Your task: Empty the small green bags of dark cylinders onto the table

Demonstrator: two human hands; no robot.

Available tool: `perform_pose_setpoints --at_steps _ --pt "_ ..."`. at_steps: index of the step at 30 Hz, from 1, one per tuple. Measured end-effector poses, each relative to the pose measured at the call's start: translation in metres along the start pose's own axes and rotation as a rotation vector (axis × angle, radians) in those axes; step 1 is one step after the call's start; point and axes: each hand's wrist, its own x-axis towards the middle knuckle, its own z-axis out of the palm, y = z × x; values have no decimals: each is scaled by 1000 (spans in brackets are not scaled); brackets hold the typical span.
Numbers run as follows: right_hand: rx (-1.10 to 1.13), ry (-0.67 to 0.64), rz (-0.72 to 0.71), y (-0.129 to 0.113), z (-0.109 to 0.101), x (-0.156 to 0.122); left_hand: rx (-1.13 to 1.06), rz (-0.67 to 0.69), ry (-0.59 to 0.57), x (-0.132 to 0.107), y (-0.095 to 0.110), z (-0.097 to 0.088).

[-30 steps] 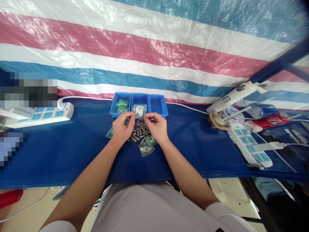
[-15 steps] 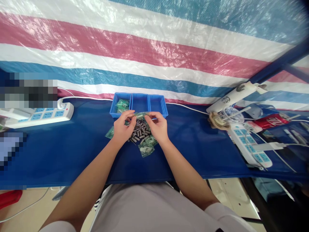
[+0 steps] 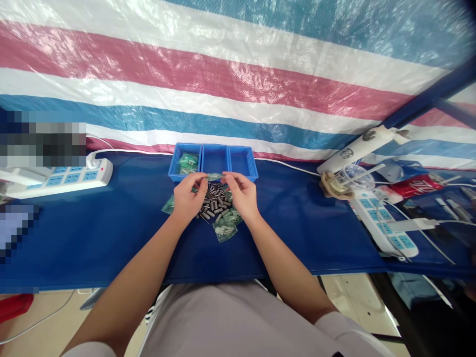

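Between my left hand [image 3: 189, 196] and my right hand [image 3: 242, 194] a small greenish clear plastic bag [image 3: 214, 176] is stretched, pinched at either end by fingers and thumb. Below it lies a pile of small dark metal cylinders [image 3: 214, 204] on the blue table. More greenish bags with small pale pieces in them [image 3: 225, 230] rest at the near side of the pile. Another bag [image 3: 168, 205] sticks out by my left wrist. Just beyond my fingers stands a blue bin with three compartments [image 3: 243, 163]; similar bags [image 3: 188, 161] fill its left one.
A white power strip [image 3: 70, 177] is on the left. At the right are another power strip [image 3: 388, 223], a red can [image 3: 414, 187], a plastic cup [image 3: 357, 177] and a pale roll [image 3: 359, 149]. Striped sheeting [image 3: 208, 74] hangs behind the table.
The bag is now held flatter and more taut between both hands. My right fingers have shifted slightly inward; the pile and bin look the same.
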Motion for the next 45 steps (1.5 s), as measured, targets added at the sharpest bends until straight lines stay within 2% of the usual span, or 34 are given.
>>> perform_pose_setpoints --at_steps 13,24,27,35,40,45 --pt "-123 6 -147 9 -1 1 -94 -5 -31 0 5 -3" --pt "6 -2 -73 8 2 0 -72 15 16 0 5 -1" --pt "-24 -28 -90 7 1 -1 -68 7 20 0 4 -1" --pt "-82 20 -101 9 0 0 -58 -52 -12 -1 3 0" --pt "-54 26 -143 11 0 1 -52 8 -26 0 3 0" --pt "-78 29 -125 7 0 1 -39 65 -14 2 4 -2"
